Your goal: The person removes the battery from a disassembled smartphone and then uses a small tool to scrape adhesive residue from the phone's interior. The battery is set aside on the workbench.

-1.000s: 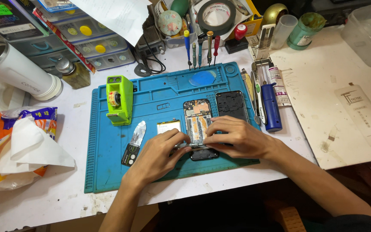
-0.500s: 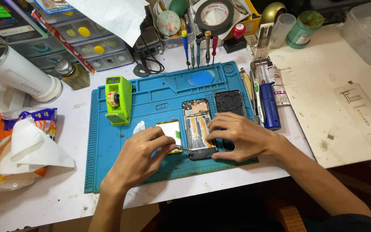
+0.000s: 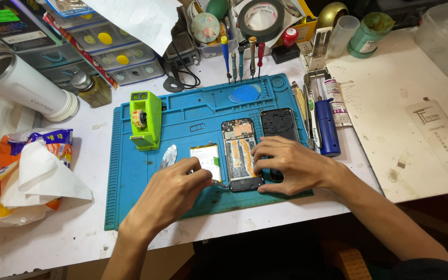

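An open phone (image 3: 239, 150) with its insides showing lies in the middle of a blue repair mat (image 3: 193, 116). A white and green battery (image 3: 205, 154) lies just left of it, and a black back cover (image 3: 278, 123) just right. My left hand (image 3: 175, 189) is curled at the battery's lower edge, its fingers pinched on a thin, mostly hidden tool whose tip points at the phone's lower left corner. My right hand (image 3: 291, 166) holds the phone's right edge, thumb at the bottom, and partly covers the back cover. A clear pry blade (image 3: 168, 155) pokes out above my left hand.
A green tape dispenser (image 3: 145, 119) stands on the mat's left. Screwdrivers (image 3: 242, 57), a tape roll (image 3: 261, 18) and parts drawers (image 3: 105, 46) line the back. A blue pen-like tool (image 3: 327, 129) lies right of the mat, a white cylinder (image 3: 22, 83) and a snack bag with tissue (image 3: 27, 176) to the left.
My left hand has shifted left from the phone's bottom edge to the battery's lower edge, covering the pry blade's handle. My right hand has stayed on the phone.
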